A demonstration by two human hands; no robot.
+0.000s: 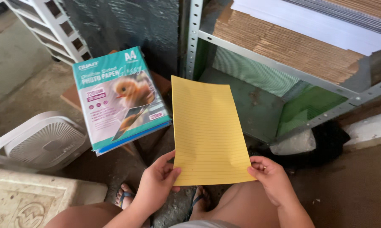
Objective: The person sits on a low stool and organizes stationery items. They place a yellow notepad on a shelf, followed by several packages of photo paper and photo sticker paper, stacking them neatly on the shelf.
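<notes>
Both hands grasp a yellow lined paper sheet [208, 131] by its bottom corners: left hand [156, 183] at seven o'clock, right hand [271, 177] at five. A teal pack of photo paper [118, 99] lies at ten o'clock, a white fan [43, 141] at nine.

Lined sheet [209, 133] sits centre, held at its near corners: left hand [156, 183] on the near-left corner, right hand [271, 179] on the near-right. Pack of paper [121, 99] lies left of the sheet, tilted, resting on a board [72, 98]. Fan [43, 141] lies flat further left, in front of the pack. Metal rack [279, 69] stands behind and right of the sheet; cardboard stack [283, 44] on its shelf. Feet in sandals [125, 196] below the sheet.
</notes>
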